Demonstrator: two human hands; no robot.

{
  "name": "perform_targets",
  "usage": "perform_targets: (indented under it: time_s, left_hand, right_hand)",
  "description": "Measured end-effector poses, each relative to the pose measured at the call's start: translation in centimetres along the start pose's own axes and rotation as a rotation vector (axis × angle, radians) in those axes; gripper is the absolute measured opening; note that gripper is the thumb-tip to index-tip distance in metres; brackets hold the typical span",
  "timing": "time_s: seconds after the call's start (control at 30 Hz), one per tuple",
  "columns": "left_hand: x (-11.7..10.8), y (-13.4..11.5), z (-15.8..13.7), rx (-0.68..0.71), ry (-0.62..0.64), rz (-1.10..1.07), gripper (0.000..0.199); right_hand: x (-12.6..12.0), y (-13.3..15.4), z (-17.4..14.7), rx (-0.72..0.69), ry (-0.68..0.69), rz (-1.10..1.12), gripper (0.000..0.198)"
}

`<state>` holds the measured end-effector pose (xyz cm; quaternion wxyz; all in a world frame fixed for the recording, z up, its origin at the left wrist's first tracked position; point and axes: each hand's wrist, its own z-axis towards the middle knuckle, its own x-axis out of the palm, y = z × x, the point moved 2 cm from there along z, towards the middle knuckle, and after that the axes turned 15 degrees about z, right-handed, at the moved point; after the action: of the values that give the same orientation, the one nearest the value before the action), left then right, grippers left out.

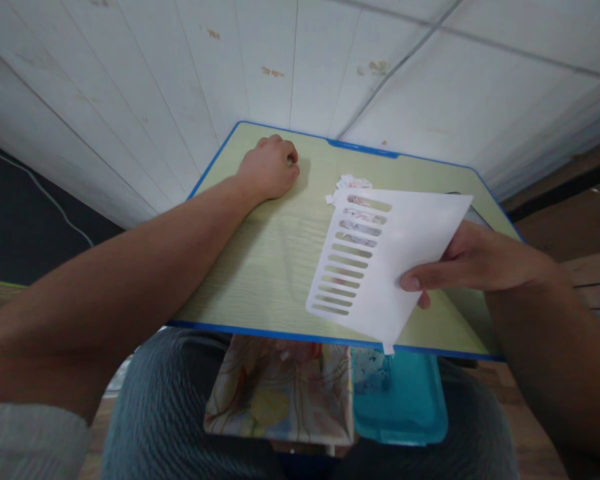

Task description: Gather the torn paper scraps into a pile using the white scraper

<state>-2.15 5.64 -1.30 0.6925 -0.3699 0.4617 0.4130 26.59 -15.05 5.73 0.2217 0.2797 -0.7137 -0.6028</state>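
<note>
My right hand point(460, 263) grips a white paper sheet point(415, 233) by its right edge, thumb on top and fingers behind. A column of long rounded slots is cut along the sheet's left side. The sheet is tilted above the small table point(280, 260), and crumpled paper scraps point(353, 183) lie partly behind its upper left corner. At the table's far left, my left hand point(271, 168) rests on the surface with fingers curled closed. A small bit of something may show between its fingers, too small to name.
The table has a blue rim. A dark flat object point(473, 213) lies partly hidden behind the sheet. Below the near edge are a patterned fabric-covered box point(280, 407) and a teal plastic container point(415, 400), near my legs. A white plank wall point(270, 60) with a cable stands behind.
</note>
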Motion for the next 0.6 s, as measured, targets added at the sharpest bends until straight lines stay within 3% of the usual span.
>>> perform_targets:
  time_s: [0.17, 0.33, 0.43, 0.6]
  left_hand:
    - [-0.60, -0.34, -0.39, -0.019, 0.029, 0.005, 0.038]
    - [-0.46, -0.21, -0.33, -0.015, 0.040, -0.012, 0.034]
    - [-0.33, -0.09, -0.21, -0.020, 0.028, -0.033, 0.032]
    - [-0.80, -0.47, -0.59, -0.029, 0.049, 0.000, 0.035]
  right_hand:
    - [-0.30, 0.13, 0.36, -0.055, -0.091, -0.021, 0.027]
    - [0.09, 0.08, 0.25, -0.001, 0.018, -0.015, 0.018]
    - [0.34, 0.14, 0.17, 0.009, 0.025, -0.007, 0.024]
    - [-0.56, -0.47, 0.61, -0.203, -0.295, -0.051, 0.037]
